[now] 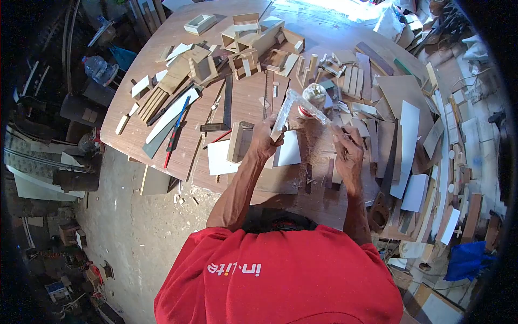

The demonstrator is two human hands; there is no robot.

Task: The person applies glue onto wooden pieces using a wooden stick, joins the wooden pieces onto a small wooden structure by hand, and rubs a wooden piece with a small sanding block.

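Note:
My left hand (268, 136) is closed around one arm of a pale, shiny angled piece (281, 120), whose exact kind I cannot make out. The other arm of that piece slopes down toward my right hand (348, 154), whose fingertips are pinched at its end. Just behind the piece stands a white tub (314, 95) with pale contents and a red part low down. Beneath my left hand sit a small open wooden box (237, 147) and a white panel (287, 149). Sawdust (318, 143) lies on the table between the hands.
Small wooden boxes (245, 59) and offcuts crowd the far side of the table (127, 124). A dark try square (226, 108) and a blue-and-red tool (175, 135) lie left. To the right are a handsaw (386, 178), boards and a white strip (407, 143).

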